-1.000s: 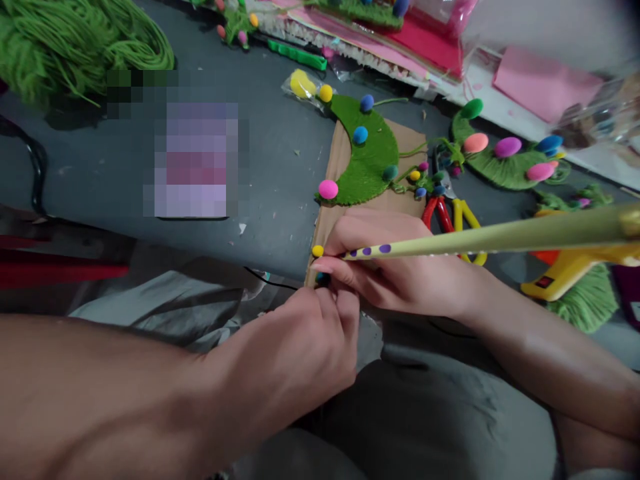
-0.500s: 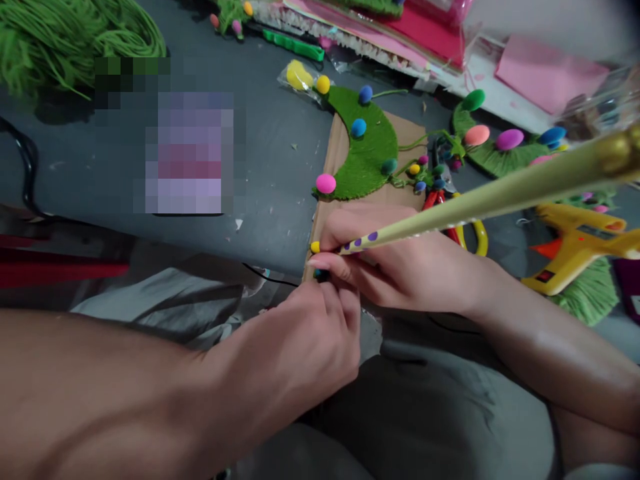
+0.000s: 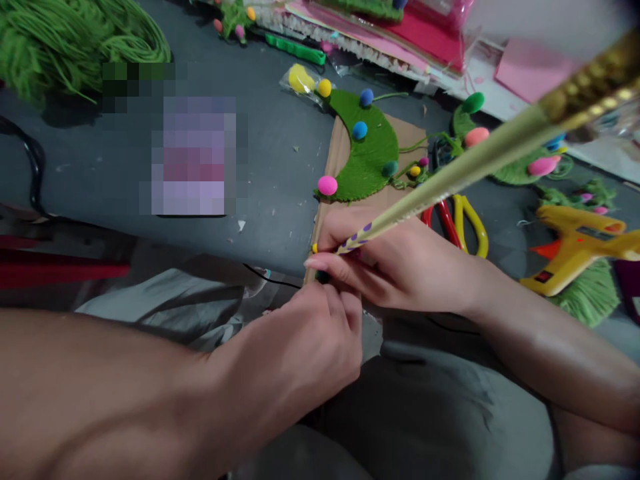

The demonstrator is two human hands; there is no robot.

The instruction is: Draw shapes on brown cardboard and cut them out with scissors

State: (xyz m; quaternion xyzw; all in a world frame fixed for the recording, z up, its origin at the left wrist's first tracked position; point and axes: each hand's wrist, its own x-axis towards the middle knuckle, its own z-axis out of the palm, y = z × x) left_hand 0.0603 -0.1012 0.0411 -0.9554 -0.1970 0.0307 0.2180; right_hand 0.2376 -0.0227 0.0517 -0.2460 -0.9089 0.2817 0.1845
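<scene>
My right hand [image 3: 400, 267] grips a long pale-yellow pen-like stick [image 3: 425, 197] with purple spots and a gold beaded end. The stick slants up to the right; its lower tip is hidden by my fingers. My left hand [image 3: 315, 327] is closed just below, its knuckles against my right thumb, and what its fingers hold is hidden. Between the hands a dark green ball [image 3: 321, 275] shows in part, and a small yellow ball [image 3: 315, 247] peeks out by my right forefinger. Beyond lies a green yarn-covered crescent [image 3: 373, 153] with colored pom-poms, on brown cardboard [image 3: 407, 133].
A yellow glue gun [image 3: 575, 243] and pliers with red handles [image 3: 445, 223] lie to the right. Another decorated green crescent [image 3: 515, 167] sits behind them. Green yarn [image 3: 75, 47] heaps at the back left, near a blurred-out item [image 3: 193, 157]. A green cutter [image 3: 295, 49] lies at the back.
The stick's gold upper end has swung upward and toward me, so the stick stands steeper. Both hands stay in nearly the same place.
</scene>
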